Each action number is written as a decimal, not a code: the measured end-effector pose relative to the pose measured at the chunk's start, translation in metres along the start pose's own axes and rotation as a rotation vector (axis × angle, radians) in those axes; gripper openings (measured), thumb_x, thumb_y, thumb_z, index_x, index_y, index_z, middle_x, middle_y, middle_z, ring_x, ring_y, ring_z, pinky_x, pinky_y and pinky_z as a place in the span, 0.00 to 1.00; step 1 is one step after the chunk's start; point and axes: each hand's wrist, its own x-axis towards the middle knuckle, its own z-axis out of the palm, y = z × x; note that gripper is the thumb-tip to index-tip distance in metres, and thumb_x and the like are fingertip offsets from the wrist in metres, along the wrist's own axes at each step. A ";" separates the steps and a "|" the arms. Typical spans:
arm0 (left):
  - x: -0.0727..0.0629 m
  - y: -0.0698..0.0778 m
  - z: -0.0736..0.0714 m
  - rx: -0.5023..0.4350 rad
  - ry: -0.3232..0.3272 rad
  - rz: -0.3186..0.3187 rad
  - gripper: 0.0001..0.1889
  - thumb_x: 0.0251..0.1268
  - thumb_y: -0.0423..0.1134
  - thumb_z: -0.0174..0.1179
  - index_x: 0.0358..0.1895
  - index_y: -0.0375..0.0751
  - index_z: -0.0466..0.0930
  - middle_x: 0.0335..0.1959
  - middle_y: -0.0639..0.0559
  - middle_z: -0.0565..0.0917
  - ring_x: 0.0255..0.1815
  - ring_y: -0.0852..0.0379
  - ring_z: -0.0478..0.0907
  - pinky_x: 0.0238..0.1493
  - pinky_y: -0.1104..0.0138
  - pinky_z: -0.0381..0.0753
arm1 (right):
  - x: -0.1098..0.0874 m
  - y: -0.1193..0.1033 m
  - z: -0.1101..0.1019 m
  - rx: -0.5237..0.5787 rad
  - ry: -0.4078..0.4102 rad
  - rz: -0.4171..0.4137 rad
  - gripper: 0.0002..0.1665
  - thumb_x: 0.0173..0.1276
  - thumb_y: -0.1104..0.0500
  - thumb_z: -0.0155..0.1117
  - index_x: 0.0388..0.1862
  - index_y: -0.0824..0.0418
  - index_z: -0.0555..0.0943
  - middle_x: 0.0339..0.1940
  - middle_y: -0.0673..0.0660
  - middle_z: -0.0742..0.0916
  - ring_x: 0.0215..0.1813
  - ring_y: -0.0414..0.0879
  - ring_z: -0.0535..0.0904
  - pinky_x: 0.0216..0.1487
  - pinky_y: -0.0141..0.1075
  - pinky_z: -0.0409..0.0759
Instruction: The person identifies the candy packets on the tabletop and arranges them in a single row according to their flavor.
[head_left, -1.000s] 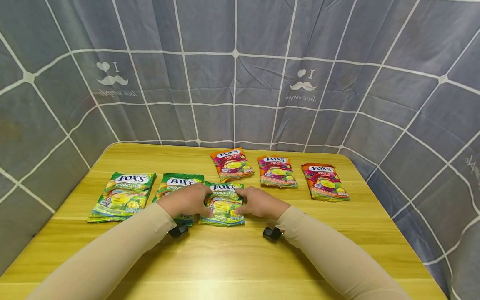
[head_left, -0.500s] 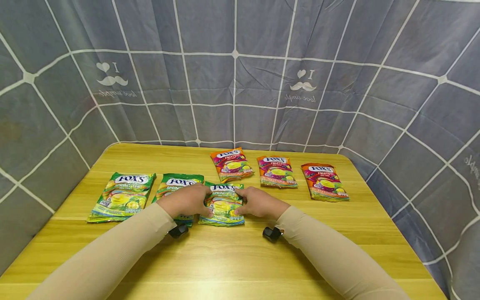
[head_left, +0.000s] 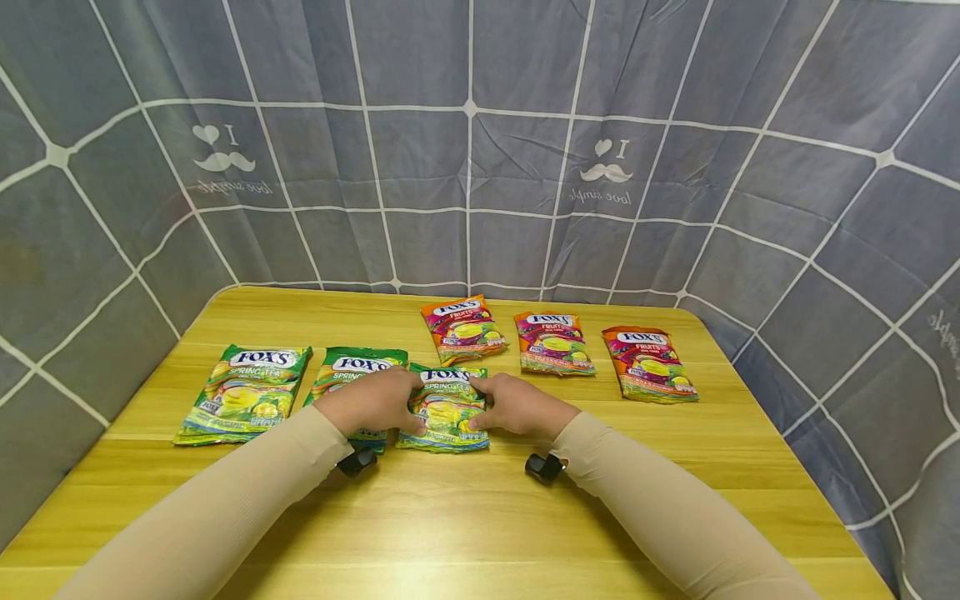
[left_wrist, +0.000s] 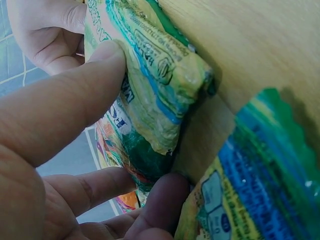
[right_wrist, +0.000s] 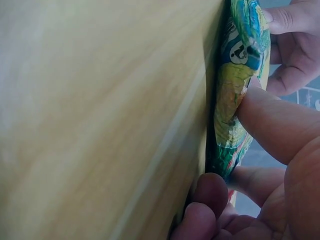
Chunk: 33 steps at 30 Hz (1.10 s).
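Note:
A green Fox's Spring Tea candy bag (head_left: 448, 400) lies face up on the table in the head view, between the two hands. My left hand (head_left: 378, 402) grips its left side, thumb on the front and fingers around the edge. The right side is gripped the same way by my right hand (head_left: 521, 403). In the left wrist view, the thumb presses into the crinkled bag (left_wrist: 150, 75). The right wrist view shows the bag (right_wrist: 232, 95) edge-on, close over the table. Partly hidden under the left hand is a second green candy bag (head_left: 360, 360).
A third green candy bag (head_left: 247, 392) lies at the left. Behind and to the right are red-orange Fox's Fruits candy bags: one (head_left: 465, 330) at the back, one (head_left: 555, 343) beside it, another (head_left: 651, 364) farthest right. A grey checked curtain (head_left: 420, 167) surrounds the wooden table (head_left: 465, 525).

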 end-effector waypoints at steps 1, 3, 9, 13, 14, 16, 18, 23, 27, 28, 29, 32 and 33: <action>0.000 0.000 0.000 -0.002 -0.001 -0.001 0.40 0.62 0.50 0.78 0.71 0.30 0.75 0.65 0.38 0.81 0.58 0.47 0.82 0.64 0.49 0.81 | 0.000 0.000 0.000 0.000 -0.001 0.001 0.49 0.71 0.49 0.74 0.85 0.57 0.63 0.38 0.53 0.81 0.41 0.46 0.74 0.53 0.41 0.75; 0.000 0.000 0.000 -0.005 -0.002 -0.003 0.40 0.62 0.50 0.78 0.71 0.30 0.75 0.65 0.38 0.80 0.59 0.47 0.82 0.65 0.49 0.81 | 0.000 0.000 0.000 -0.001 -0.003 0.001 0.49 0.71 0.49 0.74 0.85 0.56 0.63 0.38 0.53 0.80 0.41 0.46 0.73 0.52 0.41 0.75; -0.001 0.001 -0.001 -0.006 -0.004 0.000 0.41 0.62 0.50 0.77 0.72 0.30 0.74 0.67 0.37 0.80 0.61 0.45 0.82 0.66 0.48 0.81 | 0.000 0.000 0.000 0.000 -0.002 -0.008 0.49 0.70 0.49 0.75 0.85 0.57 0.63 0.36 0.53 0.80 0.38 0.45 0.72 0.49 0.39 0.74; -0.001 0.001 0.000 0.010 -0.004 0.004 0.41 0.62 0.51 0.77 0.73 0.31 0.74 0.68 0.37 0.79 0.62 0.44 0.81 0.66 0.47 0.81 | 0.000 0.000 0.000 -0.009 0.006 -0.006 0.49 0.70 0.49 0.75 0.85 0.57 0.64 0.39 0.54 0.81 0.39 0.45 0.73 0.48 0.39 0.74; -0.001 0.001 -0.001 0.015 -0.005 0.004 0.41 0.62 0.51 0.77 0.73 0.31 0.74 0.68 0.37 0.79 0.62 0.44 0.81 0.66 0.47 0.81 | 0.000 0.000 0.000 -0.014 0.008 -0.005 0.49 0.70 0.48 0.75 0.85 0.57 0.64 0.41 0.54 0.81 0.40 0.45 0.73 0.49 0.39 0.74; -0.001 0.002 -0.001 0.031 -0.004 0.003 0.41 0.62 0.51 0.77 0.73 0.31 0.74 0.71 0.35 0.76 0.66 0.41 0.80 0.66 0.47 0.80 | 0.000 0.001 0.000 -0.016 0.006 -0.007 0.50 0.70 0.49 0.75 0.85 0.58 0.63 0.43 0.54 0.81 0.42 0.45 0.74 0.50 0.39 0.75; -0.001 0.004 -0.002 0.047 -0.007 0.000 0.41 0.63 0.52 0.77 0.72 0.31 0.74 0.73 0.35 0.74 0.65 0.41 0.80 0.64 0.47 0.81 | 0.000 0.000 -0.001 -0.020 0.005 -0.014 0.50 0.71 0.49 0.75 0.85 0.58 0.63 0.44 0.53 0.81 0.43 0.45 0.74 0.52 0.39 0.75; 0.000 0.006 -0.005 0.085 -0.018 -0.004 0.41 0.63 0.53 0.76 0.72 0.31 0.75 0.73 0.35 0.70 0.58 0.45 0.81 0.59 0.50 0.83 | 0.000 0.001 -0.003 -0.019 0.000 -0.033 0.50 0.70 0.49 0.75 0.84 0.60 0.64 0.39 0.53 0.82 0.39 0.45 0.75 0.46 0.38 0.75; 0.001 0.006 -0.008 0.103 -0.025 0.002 0.40 0.62 0.54 0.77 0.70 0.31 0.77 0.70 0.36 0.72 0.55 0.46 0.81 0.59 0.50 0.83 | 0.001 0.002 -0.004 -0.012 -0.003 -0.044 0.49 0.70 0.49 0.76 0.84 0.60 0.65 0.37 0.54 0.81 0.38 0.45 0.74 0.43 0.38 0.74; 0.002 0.006 -0.009 0.110 -0.025 0.004 0.39 0.62 0.55 0.76 0.69 0.31 0.78 0.68 0.37 0.74 0.54 0.47 0.81 0.58 0.50 0.83 | 0.001 0.002 -0.005 -0.005 -0.003 -0.046 0.49 0.70 0.49 0.76 0.84 0.60 0.65 0.37 0.54 0.81 0.38 0.45 0.74 0.44 0.38 0.74; 0.002 0.006 -0.010 0.109 -0.027 0.008 0.37 0.62 0.55 0.76 0.67 0.32 0.79 0.66 0.38 0.75 0.52 0.49 0.81 0.56 0.51 0.84 | 0.001 0.002 -0.006 0.001 -0.005 -0.044 0.49 0.70 0.49 0.76 0.84 0.59 0.64 0.38 0.54 0.82 0.38 0.45 0.74 0.44 0.38 0.74; 0.004 0.005 -0.014 0.106 -0.016 0.011 0.35 0.63 0.56 0.75 0.64 0.34 0.82 0.61 0.39 0.77 0.47 0.50 0.81 0.52 0.53 0.84 | 0.000 0.002 -0.007 0.014 -0.001 -0.040 0.49 0.71 0.49 0.76 0.84 0.58 0.65 0.40 0.54 0.83 0.40 0.45 0.76 0.44 0.38 0.75; 0.004 0.005 -0.015 0.103 -0.010 0.008 0.35 0.64 0.57 0.74 0.65 0.35 0.81 0.62 0.39 0.77 0.48 0.50 0.81 0.53 0.53 0.84 | 0.000 0.002 -0.007 0.019 0.002 -0.037 0.48 0.71 0.49 0.75 0.84 0.58 0.65 0.41 0.54 0.83 0.40 0.46 0.76 0.44 0.38 0.76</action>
